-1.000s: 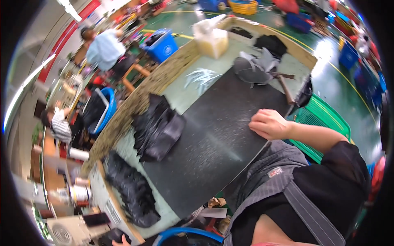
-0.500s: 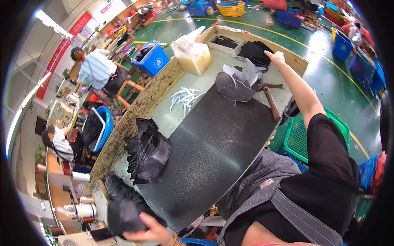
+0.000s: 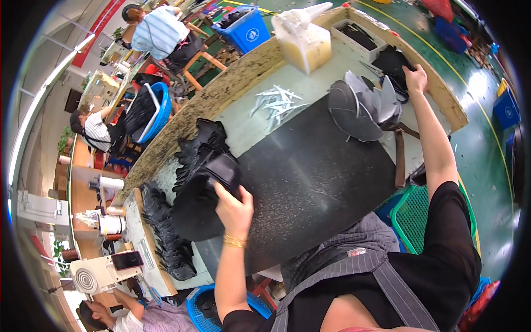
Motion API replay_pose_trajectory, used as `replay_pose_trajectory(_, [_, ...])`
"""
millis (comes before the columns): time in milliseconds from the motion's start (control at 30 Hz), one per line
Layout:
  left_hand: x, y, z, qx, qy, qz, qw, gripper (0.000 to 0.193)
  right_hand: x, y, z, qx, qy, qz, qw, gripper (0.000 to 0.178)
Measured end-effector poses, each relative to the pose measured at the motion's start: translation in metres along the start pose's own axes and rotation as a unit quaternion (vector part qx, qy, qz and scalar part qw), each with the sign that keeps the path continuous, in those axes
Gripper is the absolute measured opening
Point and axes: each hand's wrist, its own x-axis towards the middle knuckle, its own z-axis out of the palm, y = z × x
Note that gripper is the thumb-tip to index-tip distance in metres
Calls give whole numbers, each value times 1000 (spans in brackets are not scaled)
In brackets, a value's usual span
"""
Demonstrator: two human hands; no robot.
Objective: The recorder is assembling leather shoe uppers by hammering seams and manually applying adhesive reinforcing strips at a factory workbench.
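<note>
My left hand (image 3: 235,211) pinches a flat, rounded black leather-like piece (image 3: 193,214) by its edge, over the left end of the dark work mat (image 3: 310,160). Just beyond it sits a pile of folded black pieces (image 3: 202,135). Out at the far right, my right hand (image 3: 417,79) has its fingers closed on the edge of a black flat piece (image 3: 391,62), with part of the grip hidden. Near that hand stands a bundle of grey curved pieces (image 3: 354,110), beside a wooden-handled hammer (image 3: 400,157).
White strips (image 3: 276,102) lie beyond the mat. A plastic container of yellowish material (image 3: 304,47) and a white tray (image 3: 357,41) stand by the table's raised rim (image 3: 166,149). More black pieces (image 3: 163,232) line the left end. A green basket (image 3: 412,218) is at right; co-workers sit left.
My left hand has moved from the lower left up and right over the mat, carrying the black piece. My right hand stays at the far black pieces. The view has shifted.
</note>
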Motion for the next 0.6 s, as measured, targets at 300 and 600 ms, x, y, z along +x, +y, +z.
replay_pose_trajectory(300, [52,-106,17,-180,25,-125,975,72,-44,-115,-191,413,-169,-180,876,36])
replay_pose_trajectory(600, [25,-124,20,-456,-30,-231,859,70,-230,-245,-130,23,-619,-587,522,48])
